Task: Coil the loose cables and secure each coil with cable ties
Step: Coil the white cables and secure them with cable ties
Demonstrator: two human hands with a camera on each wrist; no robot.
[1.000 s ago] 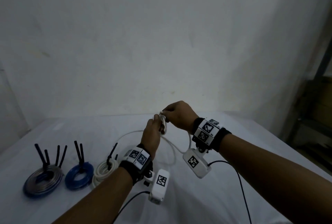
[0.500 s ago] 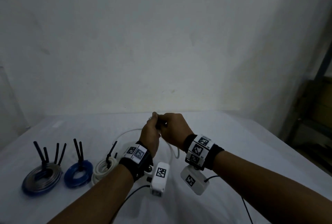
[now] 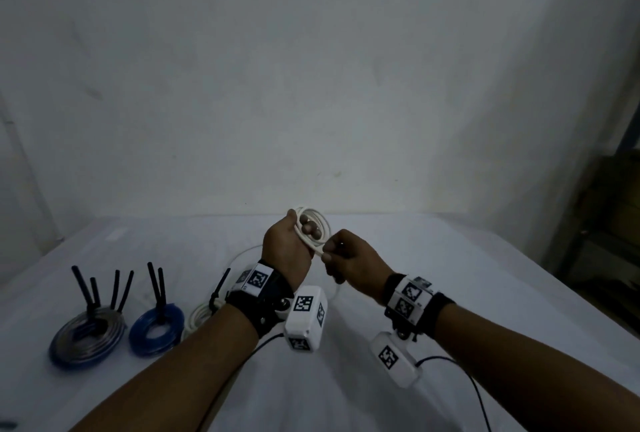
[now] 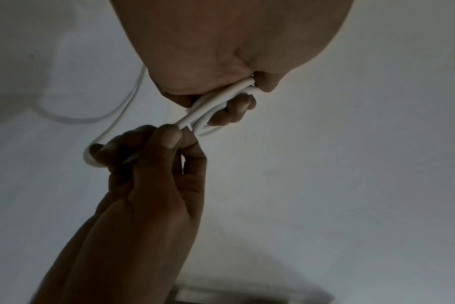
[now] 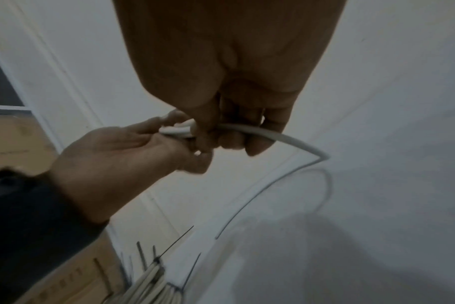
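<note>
White table [image 3: 450, 276]: left hand [image 3: 287, 251] grips white cable [image 3: 320, 224] loops, right hand [image 3: 353, 258] pinches its strand (both mid-table).

Dim light; a plain white wall [image 3: 311, 85] behind a white-covered table [image 3: 450, 276]; dark shelving [image 3: 609, 224] at right.
</note>
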